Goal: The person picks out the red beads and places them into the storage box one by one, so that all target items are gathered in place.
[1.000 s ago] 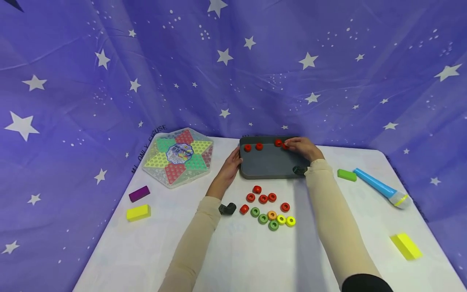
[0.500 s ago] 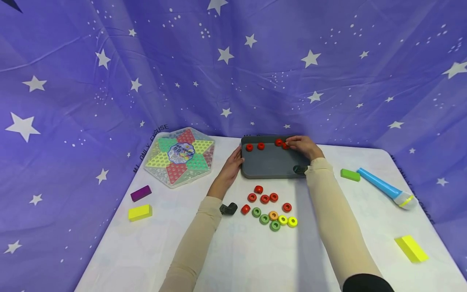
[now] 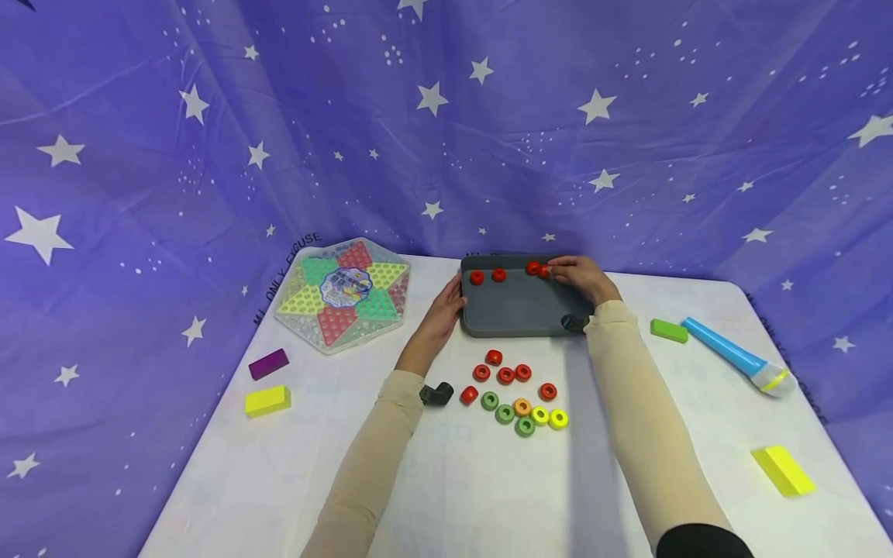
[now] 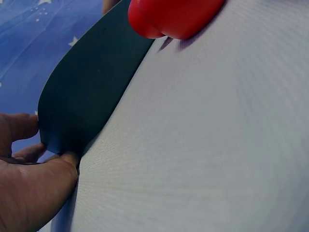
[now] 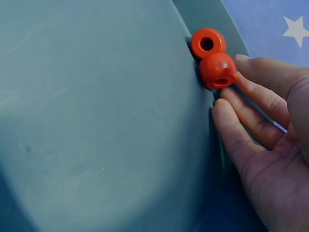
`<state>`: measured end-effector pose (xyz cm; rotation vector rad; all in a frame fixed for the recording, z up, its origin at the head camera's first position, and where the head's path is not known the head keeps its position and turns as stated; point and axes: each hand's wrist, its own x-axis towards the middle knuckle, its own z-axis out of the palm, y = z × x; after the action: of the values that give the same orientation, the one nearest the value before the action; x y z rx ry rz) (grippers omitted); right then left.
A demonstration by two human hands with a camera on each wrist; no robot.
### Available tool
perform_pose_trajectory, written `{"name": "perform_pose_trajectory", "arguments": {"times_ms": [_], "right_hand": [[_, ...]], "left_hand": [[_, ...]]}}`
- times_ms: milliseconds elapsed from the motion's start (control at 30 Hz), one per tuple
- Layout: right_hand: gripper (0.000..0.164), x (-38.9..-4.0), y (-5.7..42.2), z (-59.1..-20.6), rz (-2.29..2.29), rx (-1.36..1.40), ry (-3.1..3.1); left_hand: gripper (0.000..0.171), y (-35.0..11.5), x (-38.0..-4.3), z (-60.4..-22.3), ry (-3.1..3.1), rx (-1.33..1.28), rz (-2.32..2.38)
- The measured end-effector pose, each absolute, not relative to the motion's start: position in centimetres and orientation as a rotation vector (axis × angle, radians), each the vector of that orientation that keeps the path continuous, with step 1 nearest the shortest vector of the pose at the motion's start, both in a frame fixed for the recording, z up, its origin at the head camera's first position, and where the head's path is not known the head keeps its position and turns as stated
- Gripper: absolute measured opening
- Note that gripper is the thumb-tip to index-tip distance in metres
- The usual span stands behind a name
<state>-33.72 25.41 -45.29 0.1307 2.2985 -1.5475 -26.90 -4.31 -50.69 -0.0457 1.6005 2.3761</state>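
Note:
In the head view, a dark grey rectangular tray lies near the table's back edge. Several red ring beads sit along its back wall. My left hand touches the tray's left side. The left wrist view shows thumb and fingertips against the outer wall at one corner. My right hand reaches into the back right part, fingers fairly straight. Its fingertips touch one red bead, which leans against another red bead by the wall. More beads lie before the tray: red, green, orange, yellow.
A hexagonal star-pattern game board stands left of the tray. Further left are a purple block and a yellow block. Rightward lie a green block, a blue microphone-shaped toy and another yellow block. A starry curtain backs the table.
The red bead at my right fingertips has shifted slightly back and left, closer against its neighbour. My left hand stays at the tray's side. The head view has shifted a little.

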Motion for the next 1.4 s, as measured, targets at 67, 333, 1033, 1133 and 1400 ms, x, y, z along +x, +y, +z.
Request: {"name": "perform_pose_trajectory", "arguments": {"times_ms": [67, 333, 1033, 1133, 1400], "right_hand": [[0.045, -33.6, 25.6, -45.4, -1.558, 0.134, 2.297], [0.043, -33.2, 26.0, -45.0, -1.575, 0.187, 2.368], [0.05, -28.0, 25.7, -43.6, -1.861, 0.002, 2.27], [0.048, -26.5, 25.7, -43.9, -1.849, -0.047, 2.291], [0.046, -22.0, 25.9, -44.6, -1.834, -0.08, 2.29]], "left_hand": [[0.062, -4.2, -26.9, -50.8, 1.593, -0.045, 2.373], [0.062, -4.0, -26.8, -50.7, 1.59, 0.02, 2.381], [0.062, -4.5, -27.2, -50.8, 1.586, -0.023, 2.376], [0.062, -4.6, -27.2, -50.9, 1.573, -0.009, 2.383], [0.062, -4.7, -27.6, -50.3, 1.572, 0.031, 2.393]]}}
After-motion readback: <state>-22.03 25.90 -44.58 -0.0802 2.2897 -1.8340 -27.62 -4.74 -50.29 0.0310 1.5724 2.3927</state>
